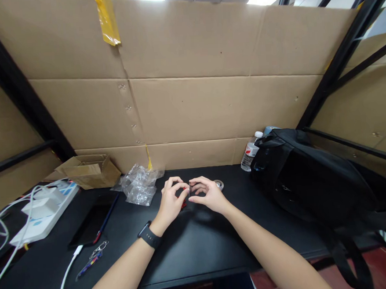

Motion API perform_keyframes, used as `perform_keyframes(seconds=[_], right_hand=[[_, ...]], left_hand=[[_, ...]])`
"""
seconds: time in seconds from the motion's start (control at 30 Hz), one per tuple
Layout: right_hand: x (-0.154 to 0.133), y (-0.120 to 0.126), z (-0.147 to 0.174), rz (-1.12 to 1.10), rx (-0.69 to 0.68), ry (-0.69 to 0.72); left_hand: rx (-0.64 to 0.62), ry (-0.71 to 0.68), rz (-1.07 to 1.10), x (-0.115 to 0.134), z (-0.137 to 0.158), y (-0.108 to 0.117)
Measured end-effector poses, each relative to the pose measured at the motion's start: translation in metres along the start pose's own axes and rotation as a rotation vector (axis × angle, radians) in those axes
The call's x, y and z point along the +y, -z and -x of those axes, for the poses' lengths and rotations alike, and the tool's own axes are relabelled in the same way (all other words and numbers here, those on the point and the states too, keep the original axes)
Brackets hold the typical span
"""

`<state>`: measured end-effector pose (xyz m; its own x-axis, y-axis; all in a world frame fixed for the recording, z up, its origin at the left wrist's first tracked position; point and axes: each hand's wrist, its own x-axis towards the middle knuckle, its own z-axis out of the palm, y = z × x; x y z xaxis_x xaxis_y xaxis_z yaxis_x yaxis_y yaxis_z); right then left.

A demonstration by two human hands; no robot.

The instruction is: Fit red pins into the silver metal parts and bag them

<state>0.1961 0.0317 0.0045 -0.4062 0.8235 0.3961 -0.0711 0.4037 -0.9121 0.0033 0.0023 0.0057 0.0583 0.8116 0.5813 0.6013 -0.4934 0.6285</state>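
My left hand (173,200), with a dark watch (149,235) on its wrist, is closed in a pinch above the black table (200,254). A thin pale edge (188,190) shows at its fingertips; what it belongs to is too small to make out. Facing it, my right hand (209,194) has its fingers curved and the thumb apart from them, close to that edge. Something small and red (184,204) shows beside the left hand, partly hidden by it. A roll of tape (219,185) lies just behind the right hand.
Crumpled clear plastic (140,185) and an open cardboard box (94,171) are at the back left. A tablet (91,220), a keyring (92,260) and a power strip (47,212) lie left. A water bottle (249,153) and black bag (318,184) stand right. Cardboard (193,109) walls the back.
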Motion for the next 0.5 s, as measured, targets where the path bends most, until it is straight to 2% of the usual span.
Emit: perform_keyframes(seconds=[0.13, 0.5], right_hand=[[0.0031, -0.0014, -0.0003, -0.018, 0.016, -0.003], [-0.0034, -0.0035, 0.0005, -0.102, 0.037, -0.102]], left_hand=[[0.001, 0.002, 0.024, -0.0005, 0.0003, -0.0011], [0.030, -0.041, -0.111, 0.0079, 0.0007, 0.0027]])
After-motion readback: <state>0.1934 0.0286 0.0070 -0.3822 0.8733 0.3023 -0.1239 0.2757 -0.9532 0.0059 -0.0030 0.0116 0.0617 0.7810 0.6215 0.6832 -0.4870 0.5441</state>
